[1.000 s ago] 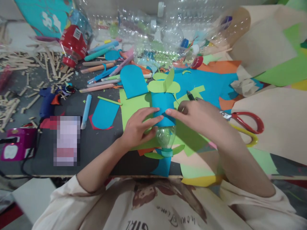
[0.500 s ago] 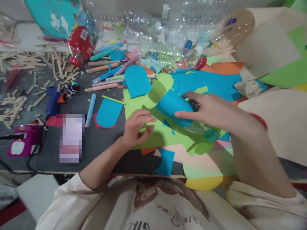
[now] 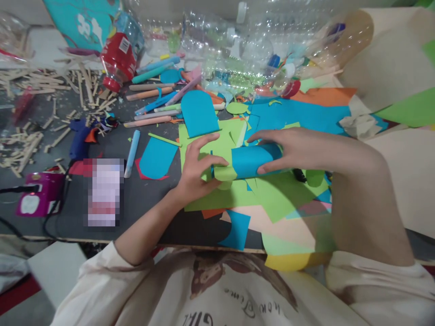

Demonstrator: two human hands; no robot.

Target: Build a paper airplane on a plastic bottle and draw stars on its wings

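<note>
A plastic bottle wrapped in blue paper [image 3: 253, 160] lies on its side across light green paper sheets [image 3: 238, 192] in the middle of the dark table. My right hand [image 3: 288, 151] is wrapped round its right half, thumb under and fingers over the top. My left hand [image 3: 200, 165] is at its left end, fingers curled on the light green paper pieces [image 3: 224, 173] fixed to the bottle's base. A blue arch-shaped paper cutout [image 3: 199, 113] lies just behind the hands.
Clear plastic bottles [image 3: 238, 50] pile up at the back, a red-labelled bottle [image 3: 118, 54] at back left. Markers [image 3: 152, 102], wooden sticks [image 3: 37, 108], a blue glue gun [image 3: 79, 138] and a purple device [image 3: 37, 199] lie at left. Blue and orange paper [image 3: 306, 111] covers the right.
The bottle has swung from pointing toward me to lying sideways, its green-topped end now at the left. My left hand let go, then came back to that end.
</note>
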